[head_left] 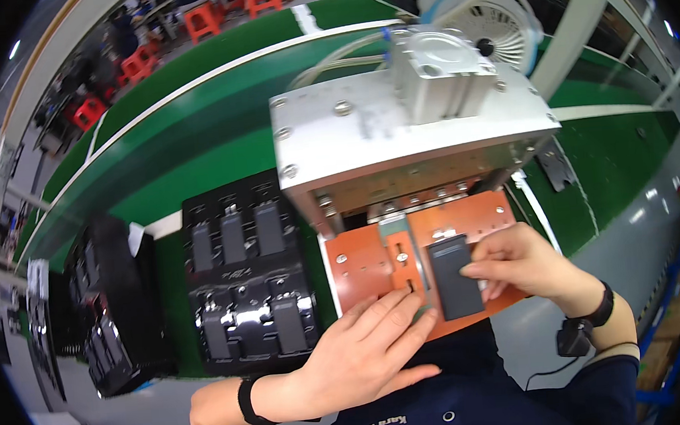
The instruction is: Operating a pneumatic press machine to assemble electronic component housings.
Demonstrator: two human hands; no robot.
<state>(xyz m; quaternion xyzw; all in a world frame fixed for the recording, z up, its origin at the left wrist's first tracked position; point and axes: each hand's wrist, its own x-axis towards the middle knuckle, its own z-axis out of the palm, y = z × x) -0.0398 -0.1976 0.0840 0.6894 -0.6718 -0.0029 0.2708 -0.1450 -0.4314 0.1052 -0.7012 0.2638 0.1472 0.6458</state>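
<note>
Nearest you, your left hand lies palm down at the near left part of the orange plate, fingers spread and reaching onto it; you seem to grip nothing there, though what lies under the palm is hidden. Your right hand, at the plate's right side, pinches the right edge of a dark flat piece, thumb over its top face. That piece is above the plate's right half; whether it lies fully flat on the surface can't be told.

If your pinch at one edge slips, the piece could twist or drop askew, since the left hand doesn't visibly steady it. Fingers this near the press frame could get caught if it came down, and the thin cable from your right wrist device might snag on the plate's near edge.

The piece's long axis runs from the plate's near edge toward its far edge, the far end leaning slightly left. A faint band crosses that far end; you can't tell which end is its front.

Left of the plate sits a black tray with dark pieces in its slots. Beyond the plate, the frame carries a cylinder; farther back stands a fan.
</note>
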